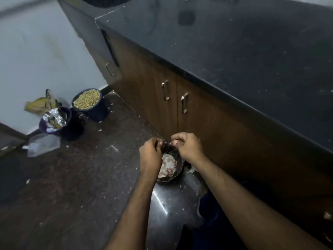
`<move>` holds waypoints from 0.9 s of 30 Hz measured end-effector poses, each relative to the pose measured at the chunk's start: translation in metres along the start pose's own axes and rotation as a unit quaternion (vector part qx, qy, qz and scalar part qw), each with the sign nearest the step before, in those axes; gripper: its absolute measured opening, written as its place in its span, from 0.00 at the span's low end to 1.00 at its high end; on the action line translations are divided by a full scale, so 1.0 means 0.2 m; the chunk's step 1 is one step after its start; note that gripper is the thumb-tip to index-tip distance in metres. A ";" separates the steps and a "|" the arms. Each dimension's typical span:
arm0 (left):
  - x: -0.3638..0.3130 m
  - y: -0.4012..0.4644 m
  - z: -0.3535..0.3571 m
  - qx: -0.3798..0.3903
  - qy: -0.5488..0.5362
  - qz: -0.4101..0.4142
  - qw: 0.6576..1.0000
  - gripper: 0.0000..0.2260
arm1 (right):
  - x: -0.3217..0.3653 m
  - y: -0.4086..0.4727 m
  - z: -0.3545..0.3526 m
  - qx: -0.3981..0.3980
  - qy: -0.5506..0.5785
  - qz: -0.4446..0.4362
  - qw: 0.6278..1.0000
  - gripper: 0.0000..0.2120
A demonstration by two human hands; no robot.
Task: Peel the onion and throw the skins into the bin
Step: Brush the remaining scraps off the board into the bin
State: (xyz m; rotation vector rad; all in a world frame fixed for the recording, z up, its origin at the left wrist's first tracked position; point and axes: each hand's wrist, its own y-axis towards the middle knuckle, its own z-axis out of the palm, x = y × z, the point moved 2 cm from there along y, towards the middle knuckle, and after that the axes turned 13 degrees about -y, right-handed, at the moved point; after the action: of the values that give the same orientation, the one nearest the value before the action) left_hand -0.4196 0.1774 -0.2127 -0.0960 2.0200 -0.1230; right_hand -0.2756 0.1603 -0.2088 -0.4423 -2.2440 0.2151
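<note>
A view from above shows a person's two bare forearms reaching down and forward over a dark floor beside a kitchen counter. The left hand (151, 154) and the right hand (187, 146) meet with fingers curled inward, pinching a small dark thing between them; it is most likely the onion (166, 145), though it is blurred and mostly hidden by the fingers, so its state of peeling cannot be told. Directly below the hands stands a round dark bin (177, 173) holding pale and reddish scraps that look like onion skins (168, 165). Just beyond the hands rise brown wooden cabinet doors (158, 98) with metal handles, topped by a black speckled countertop (243, 44) stretching up and to the right of the right hand. Well away to the left of the left hand, near a pale wall, sit a dark blue bucket (93, 109) filled with yellowish grains and, just beside it, a second dark container (54, 127) stuffed with crumpled foil and wrappers. A clear plastic bag (43, 147) lies on the floor near that container. Small pale flecks are scattered across the floor (72, 177). No readable writing or brand appears anywhere.
</note>
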 end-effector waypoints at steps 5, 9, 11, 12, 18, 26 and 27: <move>0.03 0.04 -0.01 -0.017 0.000 -0.028 0.999 0.10 | -0.01 0.07 0.03 -0.010 -0.001 0.019 1.000 0.15; 0.00 0.02 0.01 -0.013 -0.011 -0.026 1.000 0.12 | -0.05 0.03 -0.03 -0.045 0.003 0.035 0.998 0.10; -0.04 -0.01 0.03 -0.006 -0.006 -0.010 1.000 0.13 | -0.05 -0.01 -0.07 -0.058 0.012 0.036 0.998 0.09; -0.06 -0.02 0.04 -0.003 -0.003 0.002 1.000 0.13 | -0.05 -0.03 -0.10 -0.065 0.015 0.034 0.997 0.08; -0.23 -0.20 0.07 0.014 -0.006 0.078 0.997 0.15 | -0.02 -0.29 -0.29 -0.099 -0.007 0.001 0.995 0.13; -0.52 -0.55 0.11 0.040 -0.034 0.196 0.979 0.14 | -0.03 -0.77 -0.55 -0.164 -0.045 -0.025 0.985 0.14; -0.56 -0.60 0.13 0.044 -0.036 0.211 0.976 0.14 | -0.04 -0.83 -0.58 -0.174 -0.050 -0.028 0.983 0.14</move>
State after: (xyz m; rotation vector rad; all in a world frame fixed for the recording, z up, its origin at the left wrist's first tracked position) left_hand -0.3464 0.0712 -0.1088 0.3788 1.9154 0.0604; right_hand -0.2221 0.0042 -0.0896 -0.5616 -2.3969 -0.1921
